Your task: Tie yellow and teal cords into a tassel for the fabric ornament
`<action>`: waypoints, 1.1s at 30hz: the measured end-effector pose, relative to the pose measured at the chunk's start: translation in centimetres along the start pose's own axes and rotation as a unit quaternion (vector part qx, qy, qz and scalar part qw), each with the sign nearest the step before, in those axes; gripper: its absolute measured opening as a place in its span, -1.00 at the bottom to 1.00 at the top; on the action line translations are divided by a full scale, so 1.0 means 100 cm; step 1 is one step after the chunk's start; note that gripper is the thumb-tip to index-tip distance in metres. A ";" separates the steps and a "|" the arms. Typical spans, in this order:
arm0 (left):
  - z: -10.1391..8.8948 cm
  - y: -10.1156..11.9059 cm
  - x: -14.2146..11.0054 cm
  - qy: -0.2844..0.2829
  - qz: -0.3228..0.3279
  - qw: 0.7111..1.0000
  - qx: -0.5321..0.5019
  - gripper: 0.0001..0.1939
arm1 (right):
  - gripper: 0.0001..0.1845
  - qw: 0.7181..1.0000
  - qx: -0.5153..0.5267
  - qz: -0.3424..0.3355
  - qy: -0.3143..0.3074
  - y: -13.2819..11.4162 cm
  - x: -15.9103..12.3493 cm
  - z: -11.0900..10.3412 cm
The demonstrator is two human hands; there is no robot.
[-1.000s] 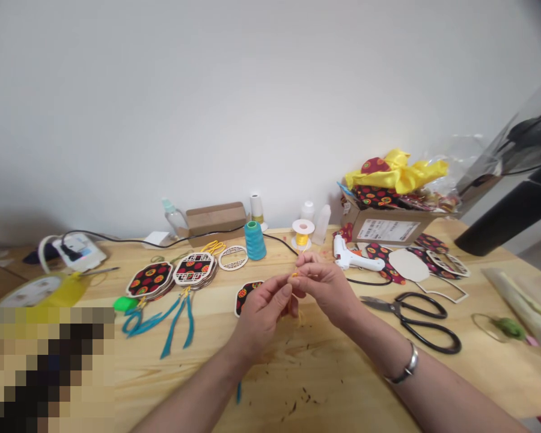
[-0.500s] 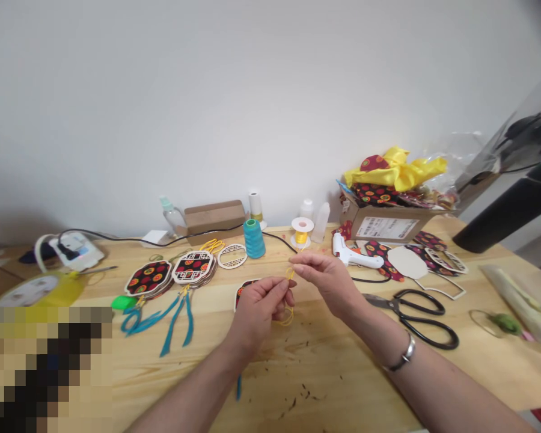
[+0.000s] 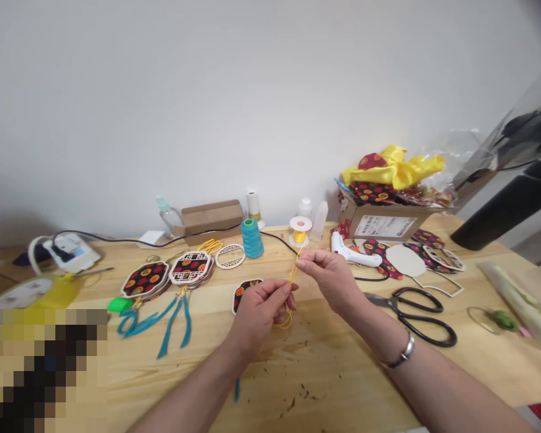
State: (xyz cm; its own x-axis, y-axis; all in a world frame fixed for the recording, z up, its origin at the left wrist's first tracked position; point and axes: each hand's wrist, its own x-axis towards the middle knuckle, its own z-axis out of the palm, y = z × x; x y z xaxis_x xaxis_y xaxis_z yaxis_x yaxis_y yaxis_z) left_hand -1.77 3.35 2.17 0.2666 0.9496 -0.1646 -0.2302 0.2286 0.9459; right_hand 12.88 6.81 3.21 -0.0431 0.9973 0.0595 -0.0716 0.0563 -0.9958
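Both hands, left hand (image 3: pixel 261 307) lower and right hand (image 3: pixel 331 278) raised, pinch a yellow cord (image 3: pixel 291 276) taut.

Left hand (image 3: pixel 259 310) and right hand (image 3: pixel 331 278) each pinch a yellow cord (image 3: pixel 290 282) above the wooden table (image 3: pixel 324 373); the cord runs taut between them, a loop hanging below the left fingertips. Black scissors (image 3: pixel 415 313) lie right of the right hand. White glue gun (image 3: pixel 354 254), teal thread cone (image 3: pixel 251 238) and yellow cord spool (image 3: pixel 300 229) stand behind.
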 end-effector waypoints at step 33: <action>-0.013 -0.009 0.015 0.035 0.146 0.944 0.294 -0.86 | -0.74 0.978 0.204 -0.037 0.033 -0.017 0.019 -0.034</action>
State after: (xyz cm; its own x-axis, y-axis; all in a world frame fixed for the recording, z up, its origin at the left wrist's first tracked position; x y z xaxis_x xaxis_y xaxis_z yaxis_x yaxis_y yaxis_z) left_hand -2.41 4.87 0.69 0.2050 0.9702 0.1294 0.2806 -0.1849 0.9418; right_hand 16.31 8.76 4.79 0.0406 0.9928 0.1129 -0.4642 0.1188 -0.8777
